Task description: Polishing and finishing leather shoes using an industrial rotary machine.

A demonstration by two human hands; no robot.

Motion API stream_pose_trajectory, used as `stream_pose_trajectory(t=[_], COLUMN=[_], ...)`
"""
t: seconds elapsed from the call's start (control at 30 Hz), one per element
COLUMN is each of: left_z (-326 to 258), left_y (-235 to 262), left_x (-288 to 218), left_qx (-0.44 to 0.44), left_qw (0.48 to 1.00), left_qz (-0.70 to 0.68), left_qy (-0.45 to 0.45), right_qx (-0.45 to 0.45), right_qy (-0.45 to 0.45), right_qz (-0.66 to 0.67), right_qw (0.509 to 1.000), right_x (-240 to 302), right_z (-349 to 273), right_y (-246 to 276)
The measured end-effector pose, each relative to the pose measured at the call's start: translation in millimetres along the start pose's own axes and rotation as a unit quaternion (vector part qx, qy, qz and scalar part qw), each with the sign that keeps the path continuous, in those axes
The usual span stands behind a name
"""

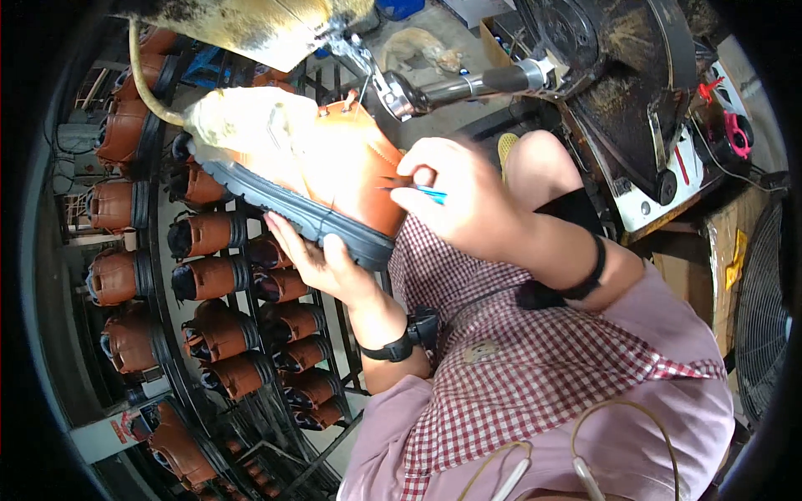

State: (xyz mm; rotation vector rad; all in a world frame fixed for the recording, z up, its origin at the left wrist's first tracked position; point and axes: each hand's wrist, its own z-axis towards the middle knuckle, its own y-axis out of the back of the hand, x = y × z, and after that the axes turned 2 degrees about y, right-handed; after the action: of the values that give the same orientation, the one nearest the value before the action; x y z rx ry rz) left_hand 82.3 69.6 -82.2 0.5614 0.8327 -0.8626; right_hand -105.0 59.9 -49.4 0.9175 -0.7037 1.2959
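Observation:
A brown leather shoe (351,159) with a thick black sole (284,209) is raised in front of me, brightly lit across its upper. My left hand (322,263) grips the shoe from below, fingers and thumb against the sole. Beside the shoe's right end, my right hand (455,188) pinches a small tool (430,193) with a blue part and two dark pointed tips, like thread snips or tweezers. Those tips are close to the leather; whether they touch it I cannot tell. A dark thread seems to run down the shoe's side to the sole.
Racks on the left hold several brown shoes (217,330). A machine's metal arm (468,86) reaches above the shoe from the upper right. Pink-handled scissors (737,135) lie on the machine table at right, near a fan (760,317). A cat (418,50) lies on the floor beyond.

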Motion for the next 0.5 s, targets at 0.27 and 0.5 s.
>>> stream_pose_trajectory(t=[0.27,0.5], left_z=[4,-6], left_y=[20,39], left_x=[-20,5], left_qx=[-0.002,0.143], left_qw=[0.985,0.735], left_qz=[-0.133,-0.593], left_qy=[0.110,0.297], right_qx=[-0.056,0.040], right_qy=[0.041,0.265], right_qz=[0.038,-0.155], right_qw=[0.997,0.951], right_x=[-2,13], right_z=[14,0], right_y=[-32,-16])
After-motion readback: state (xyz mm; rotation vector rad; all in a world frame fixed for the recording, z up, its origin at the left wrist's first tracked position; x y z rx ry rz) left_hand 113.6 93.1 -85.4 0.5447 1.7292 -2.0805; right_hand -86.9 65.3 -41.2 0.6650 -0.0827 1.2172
